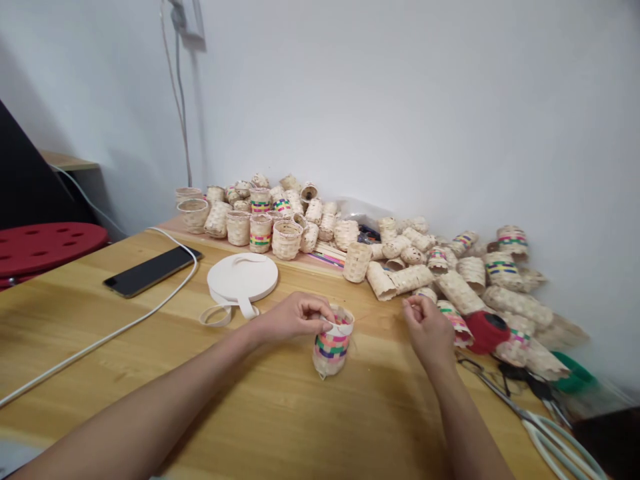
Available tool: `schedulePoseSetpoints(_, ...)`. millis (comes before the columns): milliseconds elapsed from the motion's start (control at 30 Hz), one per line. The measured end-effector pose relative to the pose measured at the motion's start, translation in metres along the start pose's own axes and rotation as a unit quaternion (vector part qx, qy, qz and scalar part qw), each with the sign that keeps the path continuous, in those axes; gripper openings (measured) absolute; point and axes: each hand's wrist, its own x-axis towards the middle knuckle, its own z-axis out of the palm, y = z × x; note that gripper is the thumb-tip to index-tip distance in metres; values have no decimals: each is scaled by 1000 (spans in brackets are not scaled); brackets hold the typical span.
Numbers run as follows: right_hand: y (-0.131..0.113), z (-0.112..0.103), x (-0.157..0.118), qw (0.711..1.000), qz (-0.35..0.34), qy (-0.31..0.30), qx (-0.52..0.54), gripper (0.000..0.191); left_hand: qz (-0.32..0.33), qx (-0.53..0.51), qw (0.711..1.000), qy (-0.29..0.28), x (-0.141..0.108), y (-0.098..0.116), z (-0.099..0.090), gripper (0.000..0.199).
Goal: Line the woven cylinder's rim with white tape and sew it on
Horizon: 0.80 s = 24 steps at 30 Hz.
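Note:
A small woven basket (331, 350) with pink, green and blue bands stands tilted at the middle of the wooden table. My left hand (306, 316) pinches its white rim from the left, thumb outside and fingers over the edge. To the right, apart from the basket, my right hand (425, 325) is closed, with thumb and fingertips pressed together. A faint thin thread seems to run from the basket rim toward it; what the fingertips hold is too small to make out. A roll of white tape (243, 276) lies behind my left hand, its loose end curling toward the front.
Many woven baskets (287, 240) are piled along the wall. A black phone (153, 271) and a white cable (125, 331) lie at the left. Scissors (530, 417) lie at the right, near a red object (485, 331) and a green bowl (575, 375). A red stool (50, 247) stands beyond the left edge.

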Motion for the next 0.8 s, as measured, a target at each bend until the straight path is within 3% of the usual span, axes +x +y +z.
schedulePoseSetpoints(200, 26, -4, 13, 994, 76, 30, -71, 28, 2, 10, 1000, -24, -2, 2, 0, 29)
schedulePoseSetpoints(800, 28, -4, 13, 991, 106, 30, -78, 25, -9, -59, 997, -41, -4, 5, -3, 32)
